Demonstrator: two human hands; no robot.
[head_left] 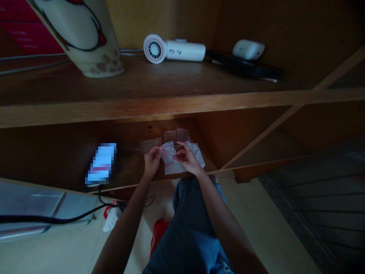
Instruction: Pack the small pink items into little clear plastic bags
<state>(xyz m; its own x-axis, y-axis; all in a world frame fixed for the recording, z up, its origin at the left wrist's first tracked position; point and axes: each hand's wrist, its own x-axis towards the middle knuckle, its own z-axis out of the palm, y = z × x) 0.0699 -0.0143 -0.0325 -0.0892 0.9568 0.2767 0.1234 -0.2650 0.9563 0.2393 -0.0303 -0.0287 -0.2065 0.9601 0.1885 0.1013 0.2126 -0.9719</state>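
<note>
My left hand [152, 160] has its thumb and fingertips together, clamped on the left edge of a small clear bag [168, 149]. My right hand [187, 156] is at the bag's right side, forefinger stretched out above it; I cannot tell whether my thumb and other fingers there are closed on the plastic. The bag is between my two hands, over the lower shelf [128, 169]. Just beneath it lies a flat bag [174, 169], with a crinkled bag [197, 153] beside my right hand. Behind are two small bags [176, 134] side by side, and more flat plastic [150, 144] near my left hand. Farther left on this shelf is a lit phone [101, 163]. On the upper shelf [159, 82] stand a large cup [98, 47], a white hand fan [185, 51] lying sideways, and a white case [247, 50] resting on a dark flat thing [251, 69].
</note>
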